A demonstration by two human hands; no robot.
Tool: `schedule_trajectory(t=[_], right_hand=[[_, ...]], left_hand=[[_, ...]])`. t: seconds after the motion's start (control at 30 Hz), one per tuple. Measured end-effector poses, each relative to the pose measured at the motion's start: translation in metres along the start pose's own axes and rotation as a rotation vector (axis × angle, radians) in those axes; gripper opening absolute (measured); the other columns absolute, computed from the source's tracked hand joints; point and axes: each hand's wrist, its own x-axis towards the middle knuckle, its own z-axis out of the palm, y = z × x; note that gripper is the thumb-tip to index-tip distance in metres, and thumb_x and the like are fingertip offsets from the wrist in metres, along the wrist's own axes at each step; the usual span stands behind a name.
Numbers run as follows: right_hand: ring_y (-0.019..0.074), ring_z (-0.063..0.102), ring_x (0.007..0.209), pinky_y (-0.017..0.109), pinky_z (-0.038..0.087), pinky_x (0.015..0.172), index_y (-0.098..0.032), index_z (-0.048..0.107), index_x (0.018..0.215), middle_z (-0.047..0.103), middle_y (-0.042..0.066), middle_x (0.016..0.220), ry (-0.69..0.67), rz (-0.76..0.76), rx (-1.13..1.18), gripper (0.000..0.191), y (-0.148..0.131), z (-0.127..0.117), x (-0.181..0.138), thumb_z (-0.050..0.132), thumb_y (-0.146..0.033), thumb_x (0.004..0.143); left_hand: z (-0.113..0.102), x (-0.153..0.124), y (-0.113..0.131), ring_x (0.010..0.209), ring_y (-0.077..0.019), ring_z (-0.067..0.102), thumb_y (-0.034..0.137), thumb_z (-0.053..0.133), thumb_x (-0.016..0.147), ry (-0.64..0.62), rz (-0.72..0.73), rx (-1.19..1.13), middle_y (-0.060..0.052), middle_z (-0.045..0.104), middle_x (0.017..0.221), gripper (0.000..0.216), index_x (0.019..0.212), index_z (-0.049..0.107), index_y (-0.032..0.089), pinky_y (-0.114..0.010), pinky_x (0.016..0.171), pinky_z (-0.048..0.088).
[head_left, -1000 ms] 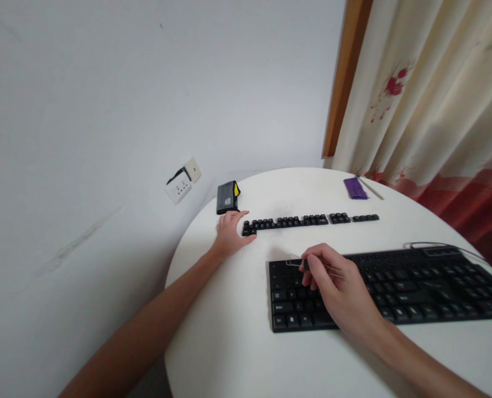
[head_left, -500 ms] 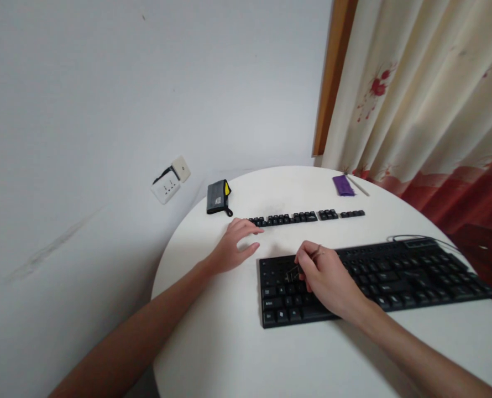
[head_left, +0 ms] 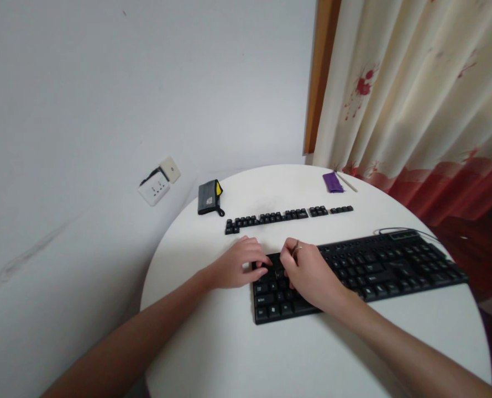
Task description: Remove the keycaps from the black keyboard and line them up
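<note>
Black plastic in the head view: a computer keyboard [head_left: 378, 276] on the white surface [head_left: 204, 354]. The right hand [head_left: 312, 273] clamps a wire keycap puller [head_left: 297, 249] over the keyboard's left end; the left hand [head_left: 235, 265] curls at its upper-left corner, whether gripping anything I cannot tell. A crooked tug could flick a key towards the keycap row [head_left: 283, 216] beyond the keyboard. Legends are mostly unreadable.

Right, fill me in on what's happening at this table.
A person's right hand grips a thin wire tool over the left end of a black keyboard. The left hand is at that end too; whether it holds anything is unclear. Beyond the keyboard, black keycaps lie in a row, with a grey pouch past its left end.
</note>
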Motion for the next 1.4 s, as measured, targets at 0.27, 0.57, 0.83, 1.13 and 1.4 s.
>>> schedule_trajectory(t=[0.27,0.57,0.83,1.13,1.4], right_hand=[[0.014,0.055,0.053,0.025,0.03,0.055,-0.021,0.046,0.073,0.058,0.0,0.06,-0.027,0.019,-0.097,0.02,0.0,0.006,0.003,0.04,-0.017,0.091],[0.0209,0.06,0.064,0.029,0.027,0.058,-0.02,0.05,0.088,0.067,0.007,0.076,-0.051,-0.115,-0.346,0.008,-0.004,0.02,-0.006,0.043,-0.02,0.092],[0.0143,0.056,0.055,0.024,0.033,0.054,-0.022,0.044,0.074,0.057,-0.001,0.062,-0.062,0.0,-0.055,0.02,0.007,0.004,-0.001,0.04,-0.02,0.093],[0.0091,0.055,0.045,0.019,0.039,0.044,-0.021,0.048,0.077,0.054,-0.005,0.061,-0.154,0.096,0.281,0.023,0.02,0.005,-0.004,0.035,-0.025,0.096],[0.008,0.054,0.044,0.017,0.038,0.041,-0.02,0.05,0.079,0.055,-0.005,0.063,-0.142,0.125,0.365,0.021,0.019,0.006,-0.005,0.037,-0.027,0.095]], left_hand=[[0.005,0.004,0.001,0.079,-0.0192,0.054,0.033,0.057,0.093,-0.041,0.08,-0.023,-0.005,0.064,0.076,0.017,0.096,0.066,0.019,-0.035,0.077,0.038],[0.005,0.005,0.002,0.078,-0.0186,0.052,0.028,0.059,0.088,-0.028,0.084,0.016,-0.004,0.058,0.075,0.016,0.076,0.058,0.018,-0.033,0.076,0.04],[0.003,0.005,0.004,0.079,-0.0189,0.055,0.027,0.058,0.092,-0.031,0.073,-0.055,-0.005,0.063,0.075,0.012,0.095,0.066,0.018,-0.034,0.078,0.041],[0.003,0.005,0.004,0.077,-0.0189,0.055,0.029,0.058,0.092,-0.039,0.066,-0.065,-0.006,0.066,0.077,0.017,0.1,0.068,0.018,-0.034,0.077,0.04],[0.003,0.004,0.003,0.078,-0.0192,0.054,0.032,0.058,0.093,-0.054,0.051,-0.056,-0.006,0.065,0.078,0.019,0.101,0.069,0.018,-0.035,0.077,0.04]])
